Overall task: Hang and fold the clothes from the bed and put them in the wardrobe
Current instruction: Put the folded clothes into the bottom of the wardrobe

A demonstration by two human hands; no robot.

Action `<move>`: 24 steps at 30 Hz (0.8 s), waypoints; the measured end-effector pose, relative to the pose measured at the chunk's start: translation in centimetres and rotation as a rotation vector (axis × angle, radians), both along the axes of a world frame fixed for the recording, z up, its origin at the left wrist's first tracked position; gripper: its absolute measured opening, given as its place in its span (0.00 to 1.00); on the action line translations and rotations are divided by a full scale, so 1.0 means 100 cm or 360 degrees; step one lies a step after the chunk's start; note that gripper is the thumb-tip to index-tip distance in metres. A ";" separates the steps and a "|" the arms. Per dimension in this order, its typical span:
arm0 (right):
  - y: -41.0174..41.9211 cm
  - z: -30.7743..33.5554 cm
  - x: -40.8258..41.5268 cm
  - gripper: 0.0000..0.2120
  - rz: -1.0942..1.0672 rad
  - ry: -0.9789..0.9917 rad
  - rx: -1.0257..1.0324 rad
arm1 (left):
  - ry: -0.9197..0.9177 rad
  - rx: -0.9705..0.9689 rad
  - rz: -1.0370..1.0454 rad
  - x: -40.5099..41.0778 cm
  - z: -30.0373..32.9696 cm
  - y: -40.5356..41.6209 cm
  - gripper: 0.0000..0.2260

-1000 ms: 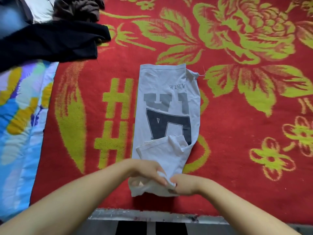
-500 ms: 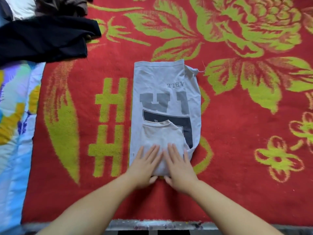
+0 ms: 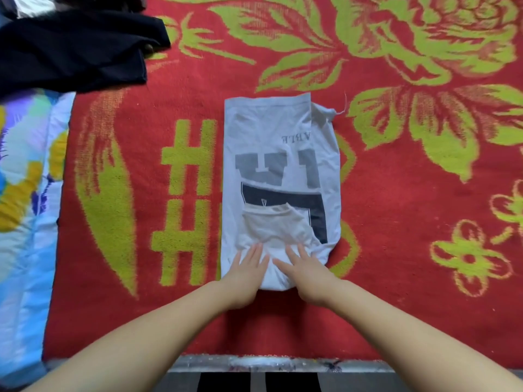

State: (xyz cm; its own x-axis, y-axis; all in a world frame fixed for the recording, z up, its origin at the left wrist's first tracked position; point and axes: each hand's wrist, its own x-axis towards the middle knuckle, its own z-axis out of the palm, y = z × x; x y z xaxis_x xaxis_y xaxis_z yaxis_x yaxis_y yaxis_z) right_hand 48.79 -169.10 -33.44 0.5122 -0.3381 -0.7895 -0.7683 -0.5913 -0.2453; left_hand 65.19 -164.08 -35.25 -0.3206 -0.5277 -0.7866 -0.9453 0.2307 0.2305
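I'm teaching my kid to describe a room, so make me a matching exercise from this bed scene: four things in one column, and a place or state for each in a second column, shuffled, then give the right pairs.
Things:
1. white T-shirt
2. black garment
3. left hand
4. patterned quilt

Places or states:
A. far left corner, lying loosely spread
B. along the left edge, beside the red blanket
C. middle of the blanket, folded narrow, near end turned up
D. flat, fingers straight, pressing the near fold

Pairs: 1-C, 2-A, 3-D, 4-B
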 end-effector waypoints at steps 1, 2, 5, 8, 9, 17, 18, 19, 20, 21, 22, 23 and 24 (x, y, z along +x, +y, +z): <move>-0.003 0.010 0.000 0.37 0.0007 0.0043 0.0219 | 0.0054 0.0228 0.0039 0.000 0.008 -0.002 0.34; -0.009 0.019 -0.001 0.36 -0.0014 0.0054 0.0420 | 0.0159 0.0435 0.0088 0.002 0.014 -0.005 0.32; -0.033 0.035 -0.012 0.32 -0.0192 -0.0010 0.0922 | 0.0429 0.0834 0.0236 0.015 0.025 -0.024 0.18; -0.067 0.038 -0.022 0.25 -0.0721 -0.0096 0.1118 | 0.0450 0.0840 0.0530 0.033 0.038 -0.066 0.09; -0.079 0.035 -0.023 0.24 -0.0944 -0.0151 0.1056 | 0.0457 0.0783 0.0651 0.038 0.038 -0.082 0.08; -0.069 0.003 -0.014 0.32 -0.0982 -0.0769 -0.0746 | 0.0115 -0.0985 0.0566 0.032 0.007 -0.080 0.30; -0.049 -0.004 -0.010 0.36 -0.0695 -0.0739 -0.0791 | 0.0135 -0.1036 0.0389 0.024 0.002 -0.059 0.32; -0.029 -0.012 -0.008 0.42 -0.0412 -0.0600 -0.0799 | 0.0126 -0.1015 0.0237 0.015 -0.003 -0.037 0.36; -0.010 -0.017 -0.008 0.47 -0.0199 -0.0422 -0.0756 | 0.0094 -0.0913 0.0143 0.009 -0.008 -0.014 0.40; 0.001 -0.022 -0.012 0.52 -0.0090 -0.0309 -0.0660 | 0.0057 -0.0787 0.0107 0.005 -0.013 0.003 0.45; 0.005 -0.027 -0.019 0.55 -0.0065 -0.0239 -0.0578 | 0.0042 -0.0674 0.0122 0.004 -0.018 0.013 0.49; 0.003 -0.033 -0.025 0.56 -0.0050 -0.0179 -0.0573 | 0.0019 -0.0620 0.0150 0.005 -0.023 0.016 0.51; -0.002 -0.037 -0.032 0.56 -0.0033 -0.0086 -0.0614 | -0.0007 -0.0623 0.0173 0.006 -0.029 0.015 0.52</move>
